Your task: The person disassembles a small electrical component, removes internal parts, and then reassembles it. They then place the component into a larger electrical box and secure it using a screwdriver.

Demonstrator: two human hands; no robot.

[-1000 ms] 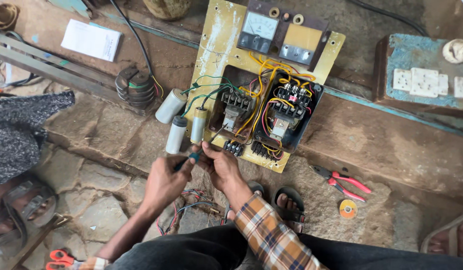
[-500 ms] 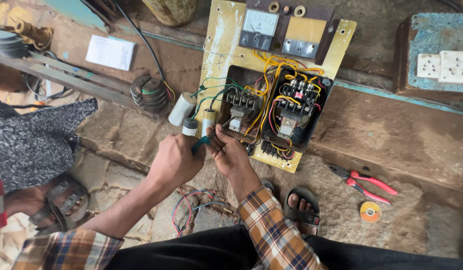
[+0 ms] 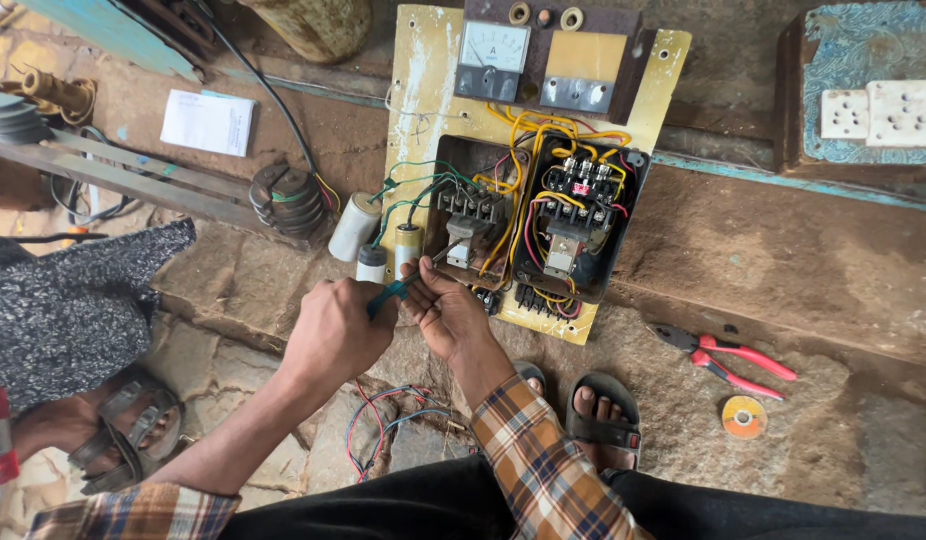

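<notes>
Nearest to the camera, the person's sandalled foot (image 3: 601,410) rests on the stone floor (image 3: 863,440), with a loose bundle of coloured wires (image 3: 393,425) lying just beside the knee. A little further, the left hand (image 3: 335,335) is clenched around the green handle of a screwdriver (image 3: 391,293), whose tip points toward the lower left corner of the yellow control panel (image 3: 423,110). The right hand (image 3: 445,310) is half closed, and its fingers pinch something small at the tool's tip, probably a wire end, though it is too small to tell; this grip seems meant to keep the part steady.

Three cylindrical capacitors (image 3: 355,227) lie at the panel's left edge, joined to it by green wires. On the panel, an open switch box (image 3: 470,225) and a black contactor box (image 3: 573,225) sit side by side, below an ammeter (image 3: 493,50). To the right, red pliers (image 3: 728,360) and a yellow tape roll (image 3: 744,416) lie within reach on the floor.
</notes>
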